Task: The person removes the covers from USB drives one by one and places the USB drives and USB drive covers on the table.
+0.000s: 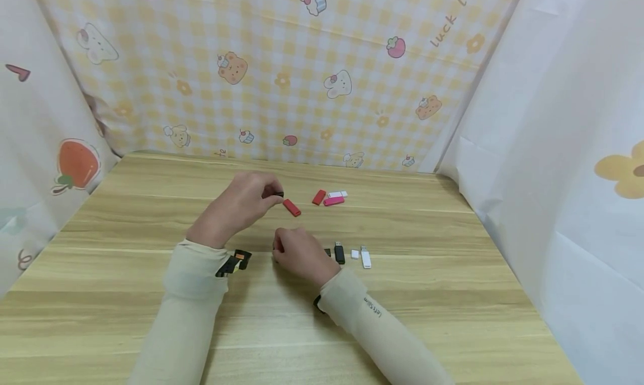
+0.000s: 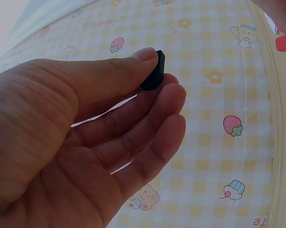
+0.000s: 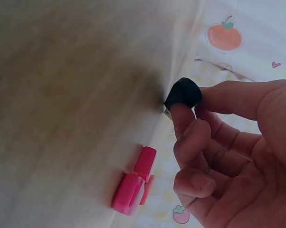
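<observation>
Pale wood-grain table [image 1: 468, 312]; yellow-checked cartoon backdrop [image 1: 302, 44] behind; white side cloths [image 1: 563, 94] at left and right.

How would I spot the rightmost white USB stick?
On the wooden table, see the row right of the right hand. The white USB stick lies at its right end, metal plug toward the checked curtain. Its colour separates it from the black USB stick, its long body from the white cap between them.

A wood-grain table [image 1: 402, 346] carries USB sticks [image 1: 339, 255] and caps [image 1: 354, 254], red, pink, black and white.
</observation>
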Demonstrator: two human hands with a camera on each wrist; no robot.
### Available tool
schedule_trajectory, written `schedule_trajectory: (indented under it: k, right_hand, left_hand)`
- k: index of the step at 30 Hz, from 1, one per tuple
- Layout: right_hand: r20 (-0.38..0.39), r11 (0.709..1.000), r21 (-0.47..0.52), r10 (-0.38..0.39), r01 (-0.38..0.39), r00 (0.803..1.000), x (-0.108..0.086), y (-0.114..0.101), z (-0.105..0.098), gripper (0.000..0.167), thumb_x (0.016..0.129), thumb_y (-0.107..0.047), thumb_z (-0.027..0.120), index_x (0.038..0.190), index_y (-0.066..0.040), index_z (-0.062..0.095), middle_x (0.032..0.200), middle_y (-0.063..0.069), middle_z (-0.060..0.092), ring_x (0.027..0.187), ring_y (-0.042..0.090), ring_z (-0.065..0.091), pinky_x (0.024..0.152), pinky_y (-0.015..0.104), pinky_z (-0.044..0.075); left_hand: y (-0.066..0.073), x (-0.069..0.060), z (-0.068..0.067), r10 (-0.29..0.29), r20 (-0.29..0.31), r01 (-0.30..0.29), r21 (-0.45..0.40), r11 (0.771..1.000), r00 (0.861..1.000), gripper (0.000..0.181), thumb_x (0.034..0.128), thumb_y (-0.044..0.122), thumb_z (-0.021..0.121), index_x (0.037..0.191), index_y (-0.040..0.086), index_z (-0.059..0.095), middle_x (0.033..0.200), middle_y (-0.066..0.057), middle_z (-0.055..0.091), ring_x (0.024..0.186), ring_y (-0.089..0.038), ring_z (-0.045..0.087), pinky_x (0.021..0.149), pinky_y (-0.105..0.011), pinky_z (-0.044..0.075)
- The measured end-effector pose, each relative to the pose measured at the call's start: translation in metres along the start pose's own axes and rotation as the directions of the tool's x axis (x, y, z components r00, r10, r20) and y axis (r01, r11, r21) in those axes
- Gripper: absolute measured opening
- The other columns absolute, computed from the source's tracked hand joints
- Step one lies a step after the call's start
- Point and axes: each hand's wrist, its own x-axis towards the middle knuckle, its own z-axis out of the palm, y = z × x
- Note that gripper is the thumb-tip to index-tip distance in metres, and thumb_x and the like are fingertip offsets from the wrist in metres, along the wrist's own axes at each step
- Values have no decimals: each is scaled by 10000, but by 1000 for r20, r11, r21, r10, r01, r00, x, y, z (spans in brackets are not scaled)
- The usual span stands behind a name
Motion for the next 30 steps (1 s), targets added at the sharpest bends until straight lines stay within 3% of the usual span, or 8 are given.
schedule_trajectory:
  k: [9,22,30]
  right_hand:
    - [-12,1000,4,7,-7,1000,-1,-1,1,155,1032,-132,722,895,-140,650,734,-49,603,632,68,522,571,182,417]
    - [30,999,26,25,-25,999,0,0,2,154,1046,-107,697,900,-122,651,743,-25,615,632,85,534,560,187,429]
    - [23,998,22,62,-62,998,-2,9,-20,168,1049,-192,718,895,-153,665,749,-22,624,641,120,555,588,228,444]
  left_hand:
    - [1,2,0,-5,10,4,7,1000,1000,73,1040,68,714,1056,29,773,971,-105,767,880,-227,690,815,-424,583]
    - [-1,2,3,-8,19,8,8,1000,1000,61,1035,75,724,1029,36,771,947,-96,764,862,-225,676,792,-407,568]
    - [-3,1,0,-61,64,61,8,998,996,70,1013,67,750,1032,23,801,1003,-120,773,904,-242,696,806,-407,591]
